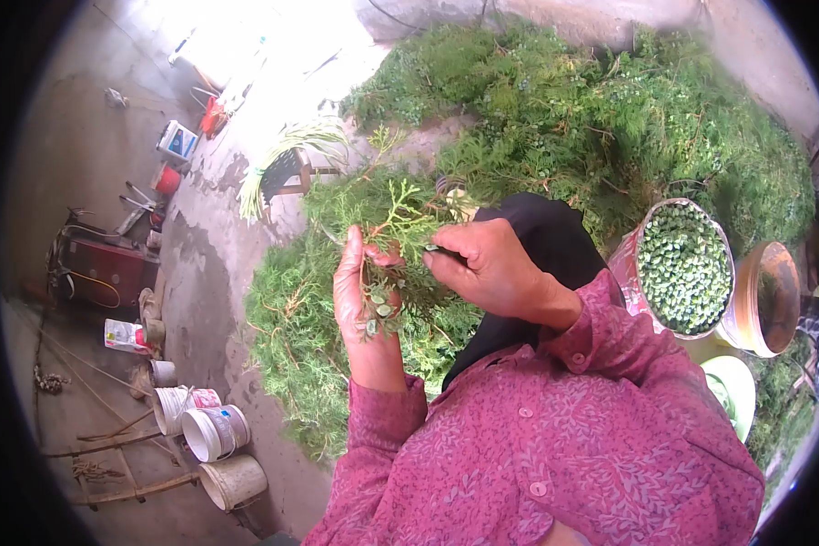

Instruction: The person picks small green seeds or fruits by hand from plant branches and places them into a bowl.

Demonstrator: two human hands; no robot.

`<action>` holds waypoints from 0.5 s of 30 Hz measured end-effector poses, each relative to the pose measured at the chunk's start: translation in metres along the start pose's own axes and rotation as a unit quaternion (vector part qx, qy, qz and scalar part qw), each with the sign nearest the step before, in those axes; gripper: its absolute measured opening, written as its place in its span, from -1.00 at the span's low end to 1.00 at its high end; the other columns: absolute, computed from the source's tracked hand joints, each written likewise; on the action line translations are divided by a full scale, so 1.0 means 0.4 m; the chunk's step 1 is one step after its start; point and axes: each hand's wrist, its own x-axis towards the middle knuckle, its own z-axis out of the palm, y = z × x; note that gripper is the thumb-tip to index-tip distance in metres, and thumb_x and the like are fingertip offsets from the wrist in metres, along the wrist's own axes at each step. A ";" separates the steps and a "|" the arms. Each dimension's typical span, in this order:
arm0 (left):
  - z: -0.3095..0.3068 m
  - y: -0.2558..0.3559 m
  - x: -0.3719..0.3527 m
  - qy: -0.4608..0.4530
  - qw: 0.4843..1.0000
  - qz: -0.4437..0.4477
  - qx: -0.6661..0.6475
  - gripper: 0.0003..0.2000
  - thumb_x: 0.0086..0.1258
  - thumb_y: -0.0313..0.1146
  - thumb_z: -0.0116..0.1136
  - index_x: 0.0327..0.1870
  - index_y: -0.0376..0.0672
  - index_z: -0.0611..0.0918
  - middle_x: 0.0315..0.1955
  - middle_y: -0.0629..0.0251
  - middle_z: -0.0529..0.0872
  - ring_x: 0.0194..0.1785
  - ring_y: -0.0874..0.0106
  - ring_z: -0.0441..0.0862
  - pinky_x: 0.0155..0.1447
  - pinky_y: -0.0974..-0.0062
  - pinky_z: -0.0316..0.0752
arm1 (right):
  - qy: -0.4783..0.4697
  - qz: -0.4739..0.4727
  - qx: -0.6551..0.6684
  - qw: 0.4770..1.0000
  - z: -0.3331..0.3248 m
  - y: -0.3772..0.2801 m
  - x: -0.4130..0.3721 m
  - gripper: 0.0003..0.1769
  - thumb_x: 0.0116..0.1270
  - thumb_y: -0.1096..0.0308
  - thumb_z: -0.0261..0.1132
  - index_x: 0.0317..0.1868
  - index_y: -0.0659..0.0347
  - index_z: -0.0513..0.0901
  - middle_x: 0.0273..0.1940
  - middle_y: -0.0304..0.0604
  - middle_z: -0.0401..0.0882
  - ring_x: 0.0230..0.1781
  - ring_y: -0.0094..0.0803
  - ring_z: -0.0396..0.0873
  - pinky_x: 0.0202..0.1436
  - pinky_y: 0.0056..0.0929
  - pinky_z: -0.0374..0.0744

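Note:
My left hand [353,300] is closed around a cypress sprig [404,217], its flat green fronds rising above the fingers. A few pale green cones [379,309] hang from the sprig beside the palm. Close to the sprig's right side, my right hand [500,268] has thumb and forefinger pinched together. What lies between those fingertips is too small to make out. Beneath both hands spreads a heap of cut cypress branches [291,337]. To the right stands a bucket [626,264] filled nearly to the rim with small green cones.
A larger pile of branches [610,118] lies against the far wall. Next to the cone bucket are another bucket [746,314] and a pale green basin [737,387]. White buckets [214,432], a wooden ladder [118,441] and a dark red box [109,273] line the left side.

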 end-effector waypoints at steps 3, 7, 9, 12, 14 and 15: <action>0.020 0.000 -0.010 0.031 0.999 -0.033 0.001 -0.85 0.22 -0.39 0.18 -0.34 -0.17 0.43 -0.65 0.41 0.45 -0.61 0.60 0.38 -0.51 0.66 0.38 | 0.005 0.016 0.021 1.000 -0.007 0.010 -0.016 -0.88 0.10 0.44 0.18 -0.49 0.33 0.51 -0.62 -0.01 0.39 -0.69 -0.26 0.40 -0.59 -0.41 0.34; 0.003 0.038 0.018 0.021 0.996 0.020 -0.083 -0.82 0.22 -0.38 0.17 -0.34 -0.17 0.40 -0.66 0.41 0.45 -0.64 0.57 0.37 -0.52 0.62 0.37 | 0.113 0.111 0.067 0.985 -0.069 0.019 -0.036 -0.85 0.13 0.41 0.13 -0.41 0.32 0.57 -0.63 -0.11 0.50 -0.65 -0.42 0.49 -0.56 -0.47 0.43; 0.001 0.033 0.022 0.019 0.998 0.034 -0.059 -0.83 0.23 -0.39 0.17 -0.34 -0.16 0.40 -0.67 0.41 0.45 -0.65 0.57 0.36 -0.53 0.62 0.36 | 0.116 0.184 0.118 0.969 -0.129 0.026 -0.055 -0.83 0.17 0.42 0.12 -0.32 0.34 0.59 -0.60 -0.24 0.51 -0.63 -0.60 0.46 -0.57 -0.57 0.44; 0.022 0.027 0.014 0.043 0.997 0.041 -0.052 -0.85 0.24 -0.40 0.15 -0.35 -0.16 0.40 -0.68 0.39 0.45 -0.66 0.56 0.34 -0.54 0.62 0.34 | 0.162 0.248 0.089 0.951 -0.224 0.061 -0.105 -0.81 0.22 0.40 0.11 -0.28 0.33 0.59 -0.55 -0.27 0.52 -0.63 -0.65 0.44 -0.59 -0.66 0.43; 0.005 0.023 0.025 0.012 0.998 0.040 -0.053 -0.86 0.25 -0.39 0.14 -0.35 -0.17 0.41 -0.67 0.39 0.45 -0.66 0.56 0.34 -0.54 0.62 0.34 | 0.241 0.271 0.036 0.931 -0.295 0.113 -0.169 -0.81 0.23 0.37 0.15 -0.27 0.30 0.61 -0.56 -0.25 0.53 -0.65 -0.64 0.44 -0.60 -0.67 0.44; 0.023 0.023 0.011 0.027 0.997 0.023 -0.073 -0.86 0.26 -0.39 0.13 -0.34 -0.18 0.42 -0.67 0.39 0.46 -0.65 0.56 0.34 -0.54 0.62 0.33 | 0.261 0.291 -0.024 0.920 -0.335 0.150 -0.216 -0.81 0.22 0.36 0.17 -0.25 0.30 0.61 -0.53 -0.22 0.56 -0.64 -0.63 0.45 -0.60 -0.68 0.45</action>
